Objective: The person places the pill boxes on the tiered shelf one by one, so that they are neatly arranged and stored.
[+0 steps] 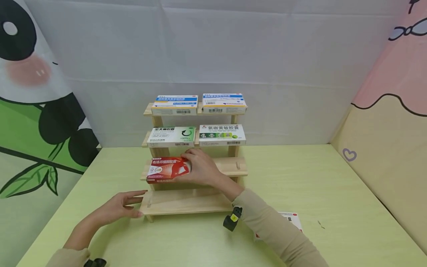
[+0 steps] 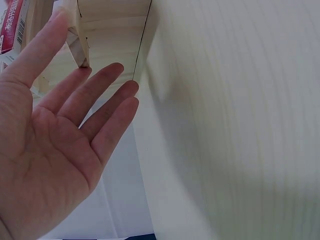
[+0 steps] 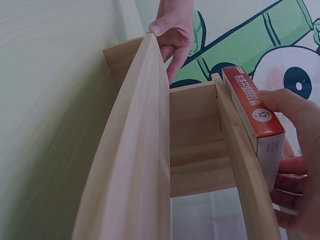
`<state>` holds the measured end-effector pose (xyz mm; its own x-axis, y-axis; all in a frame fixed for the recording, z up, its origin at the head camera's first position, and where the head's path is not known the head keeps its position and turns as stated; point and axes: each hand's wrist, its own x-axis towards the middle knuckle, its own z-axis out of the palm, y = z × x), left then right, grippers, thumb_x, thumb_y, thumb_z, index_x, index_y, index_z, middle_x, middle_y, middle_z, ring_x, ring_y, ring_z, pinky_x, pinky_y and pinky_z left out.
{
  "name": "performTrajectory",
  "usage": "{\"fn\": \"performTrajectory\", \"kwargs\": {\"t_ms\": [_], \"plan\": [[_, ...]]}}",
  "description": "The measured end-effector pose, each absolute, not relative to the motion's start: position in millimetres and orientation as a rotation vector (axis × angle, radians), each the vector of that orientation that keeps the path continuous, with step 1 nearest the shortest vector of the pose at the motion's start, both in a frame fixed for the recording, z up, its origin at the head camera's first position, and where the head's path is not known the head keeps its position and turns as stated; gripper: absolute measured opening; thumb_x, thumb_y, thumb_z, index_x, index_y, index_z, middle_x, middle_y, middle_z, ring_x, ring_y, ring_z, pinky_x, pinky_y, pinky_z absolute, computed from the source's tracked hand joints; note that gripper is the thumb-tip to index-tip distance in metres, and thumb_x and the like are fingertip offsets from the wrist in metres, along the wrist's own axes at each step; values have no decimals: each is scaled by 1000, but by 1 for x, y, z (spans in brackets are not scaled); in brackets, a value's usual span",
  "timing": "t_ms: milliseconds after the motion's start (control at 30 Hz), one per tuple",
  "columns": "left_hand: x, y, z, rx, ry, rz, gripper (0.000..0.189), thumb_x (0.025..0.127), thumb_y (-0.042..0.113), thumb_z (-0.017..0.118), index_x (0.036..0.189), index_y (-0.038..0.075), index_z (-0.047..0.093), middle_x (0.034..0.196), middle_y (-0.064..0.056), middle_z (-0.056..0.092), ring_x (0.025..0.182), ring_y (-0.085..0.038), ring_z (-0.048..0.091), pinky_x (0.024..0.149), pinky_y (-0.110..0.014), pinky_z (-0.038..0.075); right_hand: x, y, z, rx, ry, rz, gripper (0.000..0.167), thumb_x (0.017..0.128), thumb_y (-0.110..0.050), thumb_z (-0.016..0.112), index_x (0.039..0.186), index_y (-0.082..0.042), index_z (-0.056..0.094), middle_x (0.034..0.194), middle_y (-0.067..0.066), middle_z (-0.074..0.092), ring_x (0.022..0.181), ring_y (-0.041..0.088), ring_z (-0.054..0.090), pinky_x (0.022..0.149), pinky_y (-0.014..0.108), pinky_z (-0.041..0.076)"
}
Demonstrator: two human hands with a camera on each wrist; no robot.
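My right hand [image 1: 201, 168] grips a red and white medicine box [image 1: 163, 170] by its right end, thumb on one side and fingers on the other. That box stands tilted on the left half of the second-lowest step of a wooden tiered rack [image 1: 186, 202]. In the right wrist view, the box [image 3: 252, 107] is close against the step's plank. My left hand [image 1: 115, 209] is at the left end of the lowest step, its thumb and a fingertip touching the plank's corners. The left wrist view shows the fingers of this hand [image 2: 60, 135] extended, the palm bare.
Two blue and white boxes [image 1: 175, 105] [image 1: 224, 103] stand on the top step. Below them are a green and white box [image 1: 171, 137] and a white box with a green band [image 1: 222, 135]. Another box [image 1: 291, 219] lies on the table, partly behind my right sleeve.
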<state>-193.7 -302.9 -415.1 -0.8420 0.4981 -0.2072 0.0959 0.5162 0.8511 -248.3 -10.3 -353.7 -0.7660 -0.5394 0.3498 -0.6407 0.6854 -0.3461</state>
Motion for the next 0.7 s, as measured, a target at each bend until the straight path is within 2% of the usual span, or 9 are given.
{"fn": "performTrajectory", "kwargs": {"t_ms": [300, 533, 700], "plan": [[-194, -303, -415, 500, 2328, 1272, 74, 80, 19, 69, 134, -13, 30, 130, -38, 36, 118, -51, 38, 84, -45, 48, -245, -2, -347, 988, -2665, 612, 77, 63, -56, 74, 121, -7, 57, 116, 4, 55, 103, 13, 49, 88, 26, 43], [-195, -303, -416, 513, 2337, 1259, 74, 80, 19, 69, 134, -13, 30, 130, -37, 37, 117, -50, 39, 83, -45, 49, -240, 9, -343, 1020, -2683, 591, 76, 66, -55, 72, 123, -7, 55, 127, 7, 51, 117, 18, 45, 98, 31, 38], [-195, -303, -416, 528, 2322, 1271, 72, 81, 17, 68, 134, -13, 29, 130, -37, 37, 116, -49, 41, 83, -43, 49, -236, 18, -341, 1041, -2689, 571, 75, 67, -55, 71, 123, -7, 55, 124, 4, 53, 115, 16, 46, 95, 30, 40]]}}
